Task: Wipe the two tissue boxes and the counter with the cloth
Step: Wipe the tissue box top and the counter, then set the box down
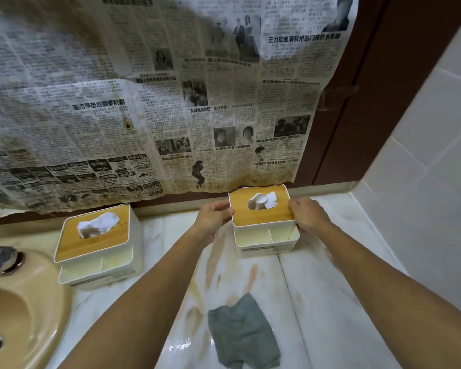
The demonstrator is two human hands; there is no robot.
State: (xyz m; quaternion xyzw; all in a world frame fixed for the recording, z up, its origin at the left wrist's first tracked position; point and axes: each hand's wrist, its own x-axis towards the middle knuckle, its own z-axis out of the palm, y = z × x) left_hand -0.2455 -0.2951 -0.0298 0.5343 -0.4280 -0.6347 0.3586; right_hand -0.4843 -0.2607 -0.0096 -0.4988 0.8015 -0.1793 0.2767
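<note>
Right of the frame's centre, both hands hold one tissue box (pixel 264 222) by its sides. The left hand (pixel 214 213) has its fingers (pixel 225 206) curled against the box's left edge. The right hand (pixel 308 217) has its fingers (pixel 296 205) wrapped round the right edge, level with the lid. The box is white plastic with a light wooden lid, and a crumpled white tissue pokes up through the oval slot. On its near side is a low open tray split into two compartments. It stands at the back of the table (pixel 330 288), just under the lower edge of the newspaper (pixel 144 102) that covers the wall.

The other tissue box (pixel 96 243) is of the same make, with the same wooden lid, tissue and front tray. It stands in the lower left of the frame, well apart from the first and just beside the beige sink (pixel 19 302).

The cloth (pixel 244 334), grey and rumpled, lies loose on the table at the bottom centre, between the two forearms, and neither hand touches it. The table is pale marble with brownish streaks and smears running from the held box down towards the cloth. Pale tiles (pixel 437 182) fill the right edge.
</note>
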